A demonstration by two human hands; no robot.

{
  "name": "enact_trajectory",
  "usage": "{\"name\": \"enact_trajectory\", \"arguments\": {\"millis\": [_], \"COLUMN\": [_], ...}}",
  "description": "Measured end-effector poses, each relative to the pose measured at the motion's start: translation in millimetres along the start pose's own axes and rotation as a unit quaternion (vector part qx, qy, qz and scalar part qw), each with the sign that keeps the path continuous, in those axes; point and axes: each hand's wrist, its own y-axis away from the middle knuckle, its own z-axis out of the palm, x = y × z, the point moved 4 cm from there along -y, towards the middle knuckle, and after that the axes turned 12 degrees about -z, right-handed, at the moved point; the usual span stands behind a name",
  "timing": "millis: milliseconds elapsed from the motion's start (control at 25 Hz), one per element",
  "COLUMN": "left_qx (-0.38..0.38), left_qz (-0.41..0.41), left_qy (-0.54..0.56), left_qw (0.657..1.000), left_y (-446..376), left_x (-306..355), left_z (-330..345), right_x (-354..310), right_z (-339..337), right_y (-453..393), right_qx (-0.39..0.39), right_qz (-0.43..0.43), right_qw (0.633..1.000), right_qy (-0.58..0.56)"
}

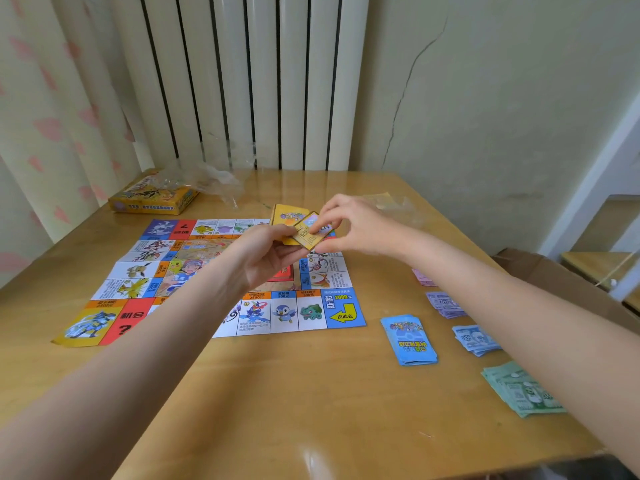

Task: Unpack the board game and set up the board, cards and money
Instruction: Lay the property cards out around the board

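Both hands meet above the far side of the paper game board (pixel 194 268), which lies flat on the wooden table (pixel 311 393). The left hand (pixel 270 254) grips a small stack of yellow cards (pixel 289 216). The right hand (pixel 349 226) pinches one card (pixel 306 235) at the top of that stack, seemingly between thumb and forefinger. Below the right forearm lie a blue card deck (pixel 410 339) and piles of play money (pixel 523 389). Beyond the left hand sits the yellow game box (pixel 152 197), with crumpled clear wrap (pixel 207 181) beside it.
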Motion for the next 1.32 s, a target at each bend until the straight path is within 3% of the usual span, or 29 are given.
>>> {"name": "enact_trajectory", "arguments": {"millis": [200,400,760,1080,1320], "left_qx": [0.009,0.002,0.037,0.064,0.088], "left_qz": [-0.004,0.006,0.045,0.1,0.094], "left_qy": [-0.05,-0.056,-0.062,-0.049,-0.079], "left_qw": [0.999,0.998,0.996,0.992,0.989], "left_y": [1.6,3.8,2.4,10.3,21.4], "left_x": [1.3,3.9,8.0,25.4,21.3], "left_z": [-1.5,4.0,0.8,2.3,-24.3], "right_x": [11.3,16.7,9.6,2.1,-17.0], "right_z": [-19.5,-16.0,-11.7,-20.3,0.0], "right_y": [4.3,8.0,7.1,-7.0,-21.1], "right_qx": [0.12,0.124,0.057,0.123,0.052], "right_qz": [0.11,0.168,0.146,0.132,0.101], "right_qw": [0.984,0.947,0.946,0.948,0.949], "right_qy": [-0.079,-0.245,-0.283,-0.263,-0.294]}}
